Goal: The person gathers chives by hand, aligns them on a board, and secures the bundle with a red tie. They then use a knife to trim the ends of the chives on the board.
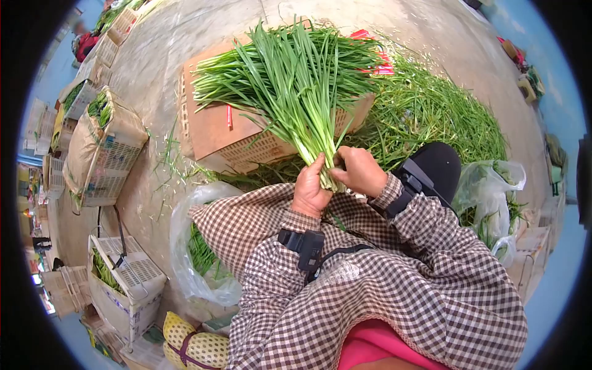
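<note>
A thick bunch of garlic chives (308, 108) fans out in front of me, pale stem ends toward my body and green leaves pointing away. My left hand (310, 190) is wrapped round the stems near their base, thumb on top. On the other side, my right hand (362, 171) pinches at the lower stems with bent fingers. The bunch's leaves overlap more chives (225, 77) lying across a brown board (206, 132) on an upturned plastic crate (256, 151). One short red strip (229, 116) lies on the board, and further red strips (383, 66) are at its far right.
A large heap of loose green leaves (441, 114) covers the floor on the right. Clear plastic bags (182, 246) with greens stand on both sides of me. Filled crates (114, 166) line the left. Another person (85, 46) is far back left.
</note>
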The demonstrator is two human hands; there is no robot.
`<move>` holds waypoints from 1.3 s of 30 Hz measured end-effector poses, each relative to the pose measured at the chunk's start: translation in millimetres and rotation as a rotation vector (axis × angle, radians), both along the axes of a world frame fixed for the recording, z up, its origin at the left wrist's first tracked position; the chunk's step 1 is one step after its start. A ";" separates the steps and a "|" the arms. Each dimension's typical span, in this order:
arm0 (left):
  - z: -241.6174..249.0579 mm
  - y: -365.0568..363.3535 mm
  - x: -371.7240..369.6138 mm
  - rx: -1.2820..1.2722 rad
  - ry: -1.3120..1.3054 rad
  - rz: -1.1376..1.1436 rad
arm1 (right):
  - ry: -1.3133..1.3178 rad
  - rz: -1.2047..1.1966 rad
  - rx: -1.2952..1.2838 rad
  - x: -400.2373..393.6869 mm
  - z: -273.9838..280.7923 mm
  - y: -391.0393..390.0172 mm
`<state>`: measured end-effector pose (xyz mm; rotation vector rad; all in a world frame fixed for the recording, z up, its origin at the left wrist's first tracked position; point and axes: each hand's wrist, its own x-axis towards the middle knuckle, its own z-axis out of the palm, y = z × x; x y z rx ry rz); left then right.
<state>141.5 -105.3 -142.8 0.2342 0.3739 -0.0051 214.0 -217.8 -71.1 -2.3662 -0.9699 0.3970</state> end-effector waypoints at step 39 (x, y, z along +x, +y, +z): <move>-1.1 -2.8 3.4 0.307 0.157 0.056 | 0.184 0.140 0.152 4.2 -18.2 -12.4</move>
